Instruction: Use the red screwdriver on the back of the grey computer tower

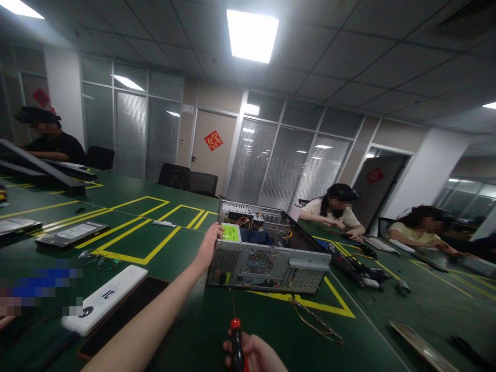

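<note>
A grey metal computer case (267,263) lies on the green table, its top side open and its rear panel toward me. Inside are wires, a board and a power supply with a bright green label (231,233). My left hand (211,245) grips the case's left edge beside that label, fingers bent over the rim. In front of the case, my right hand (258,351) is closed around a screwdriver (236,341) with a black and red handle. Its thin shaft points up and away, the tip close to the panel's lower edge; whether it touches cannot be told.
At left lie a white power bank (106,299), a dark phone-like slab (127,315), a hard drive (73,233) and eyeglasses (103,260). Other glasses (318,320) and a phone (424,346) are at right. Cables and tools (358,268) lie beyond. Several people sit around the table.
</note>
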The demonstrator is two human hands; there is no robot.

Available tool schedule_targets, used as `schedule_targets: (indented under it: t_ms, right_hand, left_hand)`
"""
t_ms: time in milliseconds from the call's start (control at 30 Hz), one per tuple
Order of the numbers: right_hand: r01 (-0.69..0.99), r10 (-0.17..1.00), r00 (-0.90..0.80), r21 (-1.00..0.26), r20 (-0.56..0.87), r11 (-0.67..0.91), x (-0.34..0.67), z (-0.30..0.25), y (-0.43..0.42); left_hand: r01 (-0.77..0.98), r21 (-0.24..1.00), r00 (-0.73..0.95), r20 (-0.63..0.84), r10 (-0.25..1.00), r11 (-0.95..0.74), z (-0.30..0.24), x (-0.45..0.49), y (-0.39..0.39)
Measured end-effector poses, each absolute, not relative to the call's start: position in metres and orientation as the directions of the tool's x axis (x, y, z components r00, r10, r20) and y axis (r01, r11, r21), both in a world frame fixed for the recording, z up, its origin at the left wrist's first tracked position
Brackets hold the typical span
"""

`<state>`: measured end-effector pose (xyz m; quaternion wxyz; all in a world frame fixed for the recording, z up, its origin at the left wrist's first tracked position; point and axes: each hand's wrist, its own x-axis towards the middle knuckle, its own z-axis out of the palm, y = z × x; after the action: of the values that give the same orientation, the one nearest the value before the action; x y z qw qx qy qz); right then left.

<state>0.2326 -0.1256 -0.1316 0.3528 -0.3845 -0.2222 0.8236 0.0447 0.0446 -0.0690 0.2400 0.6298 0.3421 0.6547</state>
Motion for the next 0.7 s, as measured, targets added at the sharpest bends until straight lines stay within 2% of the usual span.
schedule_targets:
  t_ms: [200,400,500,600,700]
  right_hand:
    - [-0.320,0.730,-0.576,-0.721,-0.367,-0.614,0.255,-0.137,-0.129]
    - [-0.282,0.783,-0.473,-0.773,-0.404,-0.569,0.247,-0.142,-0.127]
    - [-0.211,0.770,-0.419,-0.773,-0.481,-0.598,0.248,-0.148,-0.123]
    - [-0.116,0.742,-0.434,-0.786,-0.510,-0.608,0.254,-0.156,-0.117]
    - [-0.135,0.726,-0.509,-0.790,-0.462,-0.598,0.260,-0.160,-0.115]
  left_hand:
    - [0.112,0.746,-0.076,0.665,0.743,-0.656,-0.069,0.044,0.045]
    - [0.103,0.752,-0.072,0.658,0.749,-0.651,-0.070,0.044,0.046]
    - [0.107,0.751,-0.073,0.660,0.748,-0.652,-0.070,0.044,0.046]
    - [0.119,0.743,-0.079,0.668,0.740,-0.659,-0.070,0.044,0.047]
    - [0.119,0.742,-0.082,0.670,0.738,-0.660,-0.071,0.044,0.047]
